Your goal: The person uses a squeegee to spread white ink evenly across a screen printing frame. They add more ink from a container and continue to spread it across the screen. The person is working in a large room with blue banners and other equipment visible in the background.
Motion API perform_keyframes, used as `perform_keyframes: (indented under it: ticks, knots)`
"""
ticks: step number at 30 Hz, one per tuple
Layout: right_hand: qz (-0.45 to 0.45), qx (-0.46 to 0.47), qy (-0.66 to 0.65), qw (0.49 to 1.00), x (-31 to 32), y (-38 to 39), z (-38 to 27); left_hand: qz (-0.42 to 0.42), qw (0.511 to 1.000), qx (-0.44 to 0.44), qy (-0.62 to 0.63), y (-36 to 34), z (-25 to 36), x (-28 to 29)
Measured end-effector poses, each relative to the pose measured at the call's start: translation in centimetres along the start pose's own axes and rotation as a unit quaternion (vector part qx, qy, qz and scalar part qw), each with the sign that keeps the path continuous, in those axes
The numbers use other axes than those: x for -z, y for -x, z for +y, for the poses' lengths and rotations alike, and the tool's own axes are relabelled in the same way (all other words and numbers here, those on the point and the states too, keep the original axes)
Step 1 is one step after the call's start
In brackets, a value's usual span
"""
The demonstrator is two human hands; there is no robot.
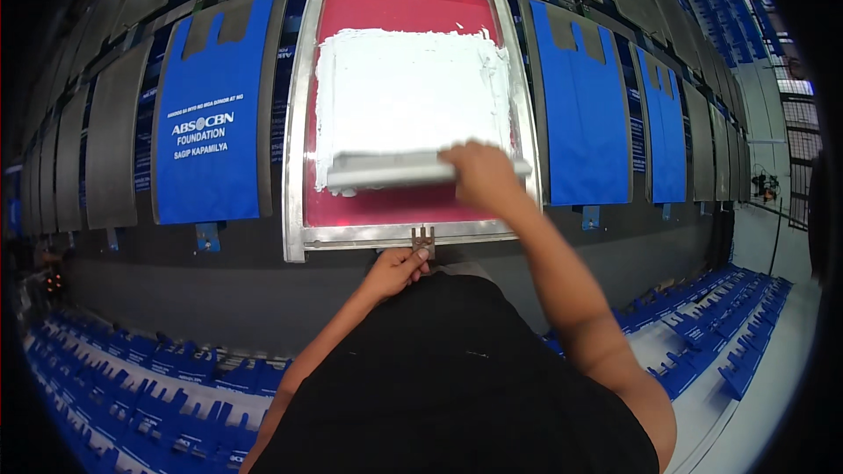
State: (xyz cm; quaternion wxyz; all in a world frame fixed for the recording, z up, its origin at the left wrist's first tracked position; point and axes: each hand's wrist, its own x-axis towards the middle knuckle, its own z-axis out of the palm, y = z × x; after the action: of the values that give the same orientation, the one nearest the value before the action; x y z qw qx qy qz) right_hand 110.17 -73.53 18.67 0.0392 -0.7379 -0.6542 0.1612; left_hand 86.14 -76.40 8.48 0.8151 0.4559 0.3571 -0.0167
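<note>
From where I stand, the broadest thing around is the spread of blue bags (149,386), row after row down behind the person's left side, with more rows (702,333) off to the right. The person leans in, wearing a black top (439,377), right up against the near edge of a silver metal frame (305,123). Pink mesh (413,4) fills that frame, showing bare along the far edge and in a strip by the near edge. On both sides sit grey boards (114,140), some bare; one to the left carries a blue bag with white print (211,183), and to the right are a plain blue bag (587,123) and, beyond it, a narrower-looking one (667,140). A thick white patch of ink (413,92) covers most of the mesh, ragged along its borders. Across its near end lies the long grey squeegee (391,171), running side to side, its right end overlapping the frame's right edge. The two hands are well apart: the right hand (486,177), a little blurred, is clamped around the squeegee toward its right end, while the left hand (395,272) pinches, thumb on top, the lower end of a small metal bracket (422,240) at the middle of the frame's near edge
</note>
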Motion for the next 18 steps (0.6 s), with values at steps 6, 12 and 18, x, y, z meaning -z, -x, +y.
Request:
perform_keyframes:
  ticks: [6, 12, 18]
  knots:
    - [0.056, 0.033, -0.016, 0.998, -2.6, 3.8, -0.1, 0.05, 0.997, 0.061, -0.011, -1.6, -2.0, -0.3]
    - [0.031, 0.0, -0.004, 0.999, 0.8, 2.9, 5.3, 0.152, 0.986, 0.072, -0.006, -1.8, -4.4, -0.9]
    - [0.041, -0.083, -0.402, 0.911, -5.9, 2.5, 14.6, 0.238, 0.853, 0.011, -0.464, 0.4, 3.1, 0.6]
